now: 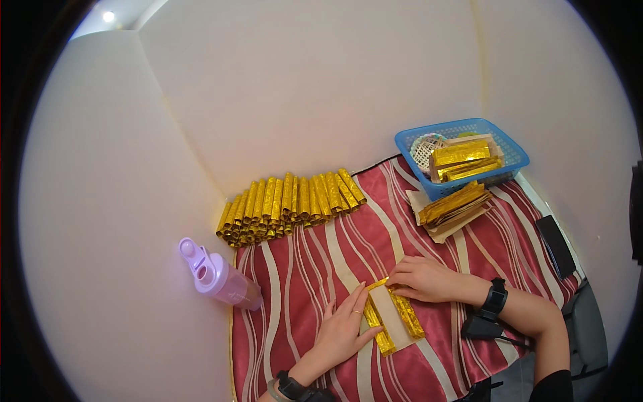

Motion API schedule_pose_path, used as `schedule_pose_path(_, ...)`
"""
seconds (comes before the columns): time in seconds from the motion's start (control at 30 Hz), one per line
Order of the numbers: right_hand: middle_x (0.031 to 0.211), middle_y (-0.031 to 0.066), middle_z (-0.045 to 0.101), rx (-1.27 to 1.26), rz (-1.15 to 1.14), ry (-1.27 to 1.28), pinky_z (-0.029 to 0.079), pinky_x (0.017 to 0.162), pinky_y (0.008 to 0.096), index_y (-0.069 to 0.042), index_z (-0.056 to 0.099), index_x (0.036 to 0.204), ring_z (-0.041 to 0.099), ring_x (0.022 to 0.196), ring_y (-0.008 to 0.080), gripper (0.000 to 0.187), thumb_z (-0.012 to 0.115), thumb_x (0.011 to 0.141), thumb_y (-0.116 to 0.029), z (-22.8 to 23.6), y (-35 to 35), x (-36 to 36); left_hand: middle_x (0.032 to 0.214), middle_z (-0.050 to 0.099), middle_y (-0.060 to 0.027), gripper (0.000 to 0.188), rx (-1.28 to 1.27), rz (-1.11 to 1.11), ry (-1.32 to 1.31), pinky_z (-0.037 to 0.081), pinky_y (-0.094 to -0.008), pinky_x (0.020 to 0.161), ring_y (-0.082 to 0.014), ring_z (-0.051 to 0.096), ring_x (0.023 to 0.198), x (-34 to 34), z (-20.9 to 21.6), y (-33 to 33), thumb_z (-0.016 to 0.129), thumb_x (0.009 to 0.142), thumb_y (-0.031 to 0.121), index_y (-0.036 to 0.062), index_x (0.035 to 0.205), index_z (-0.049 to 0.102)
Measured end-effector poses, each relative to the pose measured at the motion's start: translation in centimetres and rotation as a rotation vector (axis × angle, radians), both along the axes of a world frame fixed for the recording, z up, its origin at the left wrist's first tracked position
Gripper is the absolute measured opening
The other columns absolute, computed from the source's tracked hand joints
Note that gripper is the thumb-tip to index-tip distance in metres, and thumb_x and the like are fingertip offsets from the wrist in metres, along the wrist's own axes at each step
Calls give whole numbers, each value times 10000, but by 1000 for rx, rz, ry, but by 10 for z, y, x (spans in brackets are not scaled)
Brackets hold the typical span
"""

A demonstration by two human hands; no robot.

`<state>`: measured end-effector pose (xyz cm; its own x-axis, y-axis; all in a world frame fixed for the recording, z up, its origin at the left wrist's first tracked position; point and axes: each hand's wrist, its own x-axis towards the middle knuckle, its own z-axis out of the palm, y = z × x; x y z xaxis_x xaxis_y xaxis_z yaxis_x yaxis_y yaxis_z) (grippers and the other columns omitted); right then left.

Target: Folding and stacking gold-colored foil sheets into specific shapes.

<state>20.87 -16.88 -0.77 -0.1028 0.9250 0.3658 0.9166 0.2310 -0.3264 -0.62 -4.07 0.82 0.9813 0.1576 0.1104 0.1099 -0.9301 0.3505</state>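
Note:
A sheet of gold foil paper (396, 315) lies on the cloth in front of me, its two long sides folded inward so that gold strips flank a beige middle. My left hand (343, 329) rests along the sheet's left side, fingers stretched out and thumb spread toward the lower left strip. At the upper right corner, the curled fingers of my right hand (423, 278) pinch the folded edge; part of their grip is hidden. Farther off at the left, many rolled gold paper tubes (288, 201) are stacked in a pile against the wall.
A blue plastic basket (519, 157) at the far right holds folded gold papers and a woven item. Before it lies a loose stack of gold papers (455, 208). A lilac shaker bottle (224, 278) stands left, a black phone (556, 246) right. Striped red cloth (295, 288) covers the table.

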Motion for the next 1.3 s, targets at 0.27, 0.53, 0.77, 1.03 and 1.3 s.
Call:
schedule_pose_path(0.27,1213,74,539,-148,53,-2,400,933,383,-75,524,1264,496,1141,242,597,697,783,-384,9,-19,4,1488,317,-125,796,146,-59,154,239,-558,1069,-272,350,1318,3,-1,5,634,827,485,21,1406,345)
schedule_pose_path(0.53,1350,234,409,-207,170,129,345,1046,406,18,438,1289,383,1273,371,780,739,733,-438,9,-26,0,1485,225,-242,688,-93,-92,151,133,-639,1066,-381,257,1374,-6,3,-1,714,776,426,64,1295,443)
schedule_pose_path(0.77,1363,267,388,-280,212,119,347,1041,421,-22,521,1051,294,1339,404,526,735,741,-390,15,-30,-3,1352,344,-164,411,-204,-145,160,43,-645,1062,-465,159,1376,-6,-1,0,760,744,356,136,1034,568)
schedule_pose_path(1.03,1372,332,341,-252,275,23,360,1023,438,-63,584,891,270,1342,447,432,749,732,-429,13,-32,-5,1276,395,-110,369,-199,-186,147,61,-653,1026,-449,95,1389,-5,2,-4,798,669,418,167,861,607)
schedule_pose_path(1.3,1414,379,250,-306,259,25,253,1097,452,-24,576,953,224,1353,481,574,721,715,-526,14,-33,-7,1251,398,-111,426,-175,-155,179,69,-678,1005,-460,101,1381,-2,-1,-7,810,636,457,157,841,588)
